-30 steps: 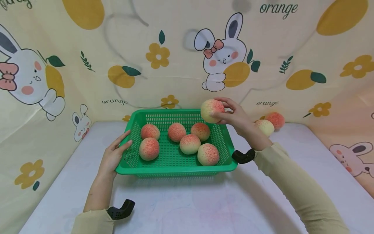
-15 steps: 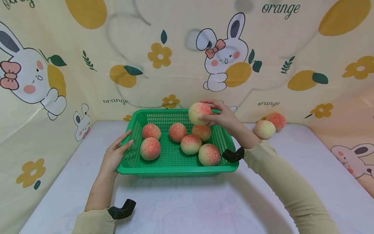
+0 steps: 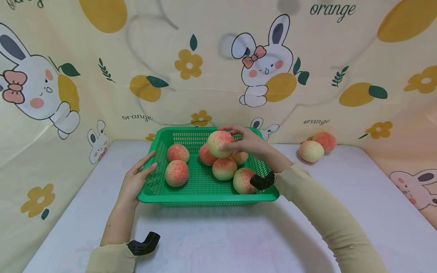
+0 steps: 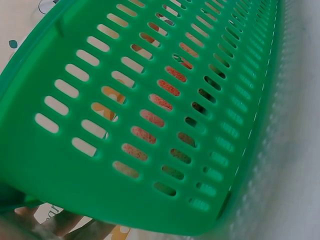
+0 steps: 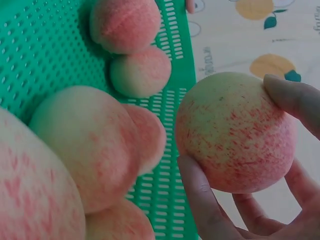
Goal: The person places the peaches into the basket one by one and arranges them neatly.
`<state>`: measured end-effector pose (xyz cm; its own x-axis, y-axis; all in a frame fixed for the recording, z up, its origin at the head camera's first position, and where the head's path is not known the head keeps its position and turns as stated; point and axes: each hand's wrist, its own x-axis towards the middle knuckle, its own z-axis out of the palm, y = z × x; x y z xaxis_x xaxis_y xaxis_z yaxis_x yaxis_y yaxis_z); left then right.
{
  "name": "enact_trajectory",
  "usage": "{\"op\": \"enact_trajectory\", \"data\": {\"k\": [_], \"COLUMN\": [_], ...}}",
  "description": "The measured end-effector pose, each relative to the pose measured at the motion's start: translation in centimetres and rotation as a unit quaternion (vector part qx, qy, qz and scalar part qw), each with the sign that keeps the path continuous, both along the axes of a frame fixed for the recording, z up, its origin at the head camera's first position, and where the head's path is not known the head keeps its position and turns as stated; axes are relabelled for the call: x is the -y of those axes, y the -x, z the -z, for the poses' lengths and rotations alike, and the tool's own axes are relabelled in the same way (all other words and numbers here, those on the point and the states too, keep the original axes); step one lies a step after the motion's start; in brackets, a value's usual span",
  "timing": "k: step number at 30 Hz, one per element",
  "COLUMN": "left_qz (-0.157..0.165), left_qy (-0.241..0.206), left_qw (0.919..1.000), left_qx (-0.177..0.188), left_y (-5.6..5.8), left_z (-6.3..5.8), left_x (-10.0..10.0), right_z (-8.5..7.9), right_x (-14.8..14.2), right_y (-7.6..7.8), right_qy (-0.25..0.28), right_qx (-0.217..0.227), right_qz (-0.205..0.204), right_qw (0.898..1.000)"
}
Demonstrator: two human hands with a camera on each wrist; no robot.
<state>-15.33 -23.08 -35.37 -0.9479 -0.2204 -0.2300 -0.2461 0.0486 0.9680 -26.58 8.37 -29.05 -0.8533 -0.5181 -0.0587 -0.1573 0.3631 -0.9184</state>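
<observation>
My right hand (image 3: 246,142) holds a peach (image 3: 220,144), yellowish with red speckles, over the green basket (image 3: 205,198). In the right wrist view, thumb and fingers are spread round that peach (image 5: 235,132), and other peaches lie below it. At the basket's left side, my left hand (image 3: 134,182) grips the rim. The left wrist view shows the basket's slotted wall (image 4: 100,165) close up, with the left fingers (image 4: 65,222) partly hidden at its edge. Several peaches lie inside the basket: two at the left, among them a front one (image 3: 176,173), and the others at the right.
Two more peaches, a pale one (image 3: 311,151) and a redder one (image 3: 325,142), touch on the white table (image 3: 218,239) right of the basket. A patterned cloth (image 3: 218,76) with rabbits and oranges rises behind the table.
My right hand has carried the peach left and down, from above the basket's back right corner to over the peaches in it. The left hand has stayed on the rim.
</observation>
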Motion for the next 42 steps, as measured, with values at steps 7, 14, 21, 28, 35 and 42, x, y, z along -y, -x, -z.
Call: {"op": "enact_trajectory", "data": {"k": [7, 14, 21, 28, 35, 42], "left_qz": [-0.001, -0.001, -0.003, -0.002, -0.003, -0.003], "left_qy": [0.002, -0.001, -0.001, -0.007, -0.004, -0.004], "left_qw": [1.0, 1.0, 1.0, 0.9999, 1.0, 1.0], "left_qx": [0.003, 0.005, 0.007, 0.008, 0.005, 0.006], "left_y": [0.0, 0.0, 0.0, 0.0, 0.0, 0.0], "left_z": [-0.1, -0.1, -0.1, -0.1, 0.0, 0.0], "left_x": [0.0, -0.1, -0.1, -0.1, 0.0, 0.0], "right_z": [0.8, 1.1, 1.6, 1.7, 1.8, 2.1], "right_x": [1.6, 2.8, 3.8, 4.3, 4.6, 5.3], "right_y": [-0.2, -0.4, -0.5, -0.7, -0.7, -0.8], "right_qy": [-0.026, -0.038, -0.055, -0.07, -0.086, -0.105], "right_qx": [-0.001, 0.003, 0.01, 0.026, 0.028, 0.015], "right_qz": [-0.022, -0.045, -0.053, -0.048, -0.055, -0.081], "right_qw": [0.999, 0.998, 0.997, 0.996, 0.994, 0.991]}}
